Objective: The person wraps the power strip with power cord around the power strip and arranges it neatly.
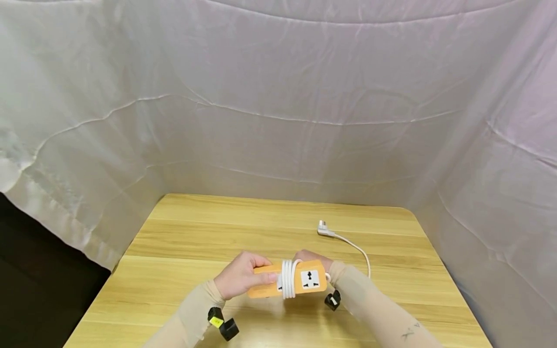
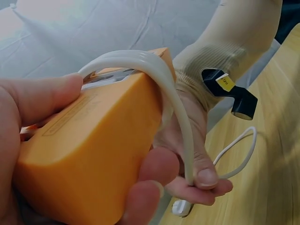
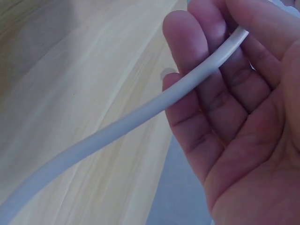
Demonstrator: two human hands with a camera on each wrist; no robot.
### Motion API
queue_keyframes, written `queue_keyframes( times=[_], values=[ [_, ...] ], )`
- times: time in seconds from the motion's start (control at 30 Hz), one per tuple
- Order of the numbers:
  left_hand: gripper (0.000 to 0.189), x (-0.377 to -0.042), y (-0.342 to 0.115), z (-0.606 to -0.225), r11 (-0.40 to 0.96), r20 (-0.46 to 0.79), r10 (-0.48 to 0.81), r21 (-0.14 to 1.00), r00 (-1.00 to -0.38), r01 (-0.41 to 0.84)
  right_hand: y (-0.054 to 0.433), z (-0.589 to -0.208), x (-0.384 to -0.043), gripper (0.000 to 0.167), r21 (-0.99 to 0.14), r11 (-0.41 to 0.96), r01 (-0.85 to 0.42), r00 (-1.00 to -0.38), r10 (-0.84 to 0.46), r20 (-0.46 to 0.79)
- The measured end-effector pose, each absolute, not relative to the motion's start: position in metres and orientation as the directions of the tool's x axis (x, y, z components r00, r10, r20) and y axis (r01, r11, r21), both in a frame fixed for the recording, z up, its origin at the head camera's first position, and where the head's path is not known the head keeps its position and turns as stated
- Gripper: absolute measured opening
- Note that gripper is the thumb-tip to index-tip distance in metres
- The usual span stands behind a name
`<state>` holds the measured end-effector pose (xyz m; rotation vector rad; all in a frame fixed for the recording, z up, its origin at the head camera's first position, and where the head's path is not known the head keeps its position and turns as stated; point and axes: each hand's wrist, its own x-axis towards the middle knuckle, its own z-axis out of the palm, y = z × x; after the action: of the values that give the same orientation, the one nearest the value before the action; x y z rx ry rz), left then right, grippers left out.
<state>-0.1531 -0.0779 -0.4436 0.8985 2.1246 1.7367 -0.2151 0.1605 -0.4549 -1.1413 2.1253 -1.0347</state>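
Observation:
An orange power strip [image 1: 298,284] with white sockets is held up over the table by my left hand [image 1: 241,275], thumb on the socket face and fingers underneath. White cord [image 1: 288,279] goes round its middle in several turns. My right hand [image 1: 311,256] is behind the strip's right end, partly hidden by it in the head view. In the left wrist view its thumb and fingers pinch the cord [image 2: 182,117] just past the strip. The right wrist view has the cord [image 3: 140,112] crossing the fingers and trailing off to the lower left.
The cord's loose end curves over the wooden table [image 1: 183,232] to a white plug [image 1: 324,229] lying beyond the right hand. Pale fabric [image 1: 296,145] hangs round the back and sides. Black camera mounts [image 1: 333,300] sit on both wrists.

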Motion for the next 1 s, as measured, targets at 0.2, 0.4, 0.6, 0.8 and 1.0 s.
queue_keyframes(
  times=[0.2, 0.4, 0.6, 0.8, 1.0],
  values=[
    [0.014, -0.151, -0.076, -0.443, 0.131, 0.156, 0.612, 0.947, -0.775, 0.294, 0.161, -0.473, -0.231, 0.019, -0.689, 0.388, -0.613, -0.505, -0.862, -0.036],
    [0.016, -0.15, -0.075, -0.442, 0.184, 0.141, 0.627, 0.929, -0.766, 0.321, 0.16, -0.466, -0.232, 0.004, -0.687, 0.362, -0.63, -0.487, -0.873, -0.013],
    [0.017, -0.152, -0.074, -0.445, 0.224, 0.16, 0.657, 0.892, -0.737, 0.393, 0.159, -0.462, -0.234, 0.008, -0.645, 0.356, -0.676, -0.46, -0.888, -0.009],
    [0.018, -0.153, -0.072, -0.447, 0.228, 0.155, 0.665, 0.889, -0.73, 0.397, 0.159, -0.458, -0.232, 0.007, -0.649, 0.406, -0.643, -0.503, -0.863, -0.042],
    [0.019, -0.151, -0.069, -0.448, 0.247, 0.124, 0.674, 0.892, -0.729, 0.38, 0.159, -0.456, -0.23, 0.009, -0.62, 0.436, -0.652, -0.52, -0.853, -0.053]
  ],
)
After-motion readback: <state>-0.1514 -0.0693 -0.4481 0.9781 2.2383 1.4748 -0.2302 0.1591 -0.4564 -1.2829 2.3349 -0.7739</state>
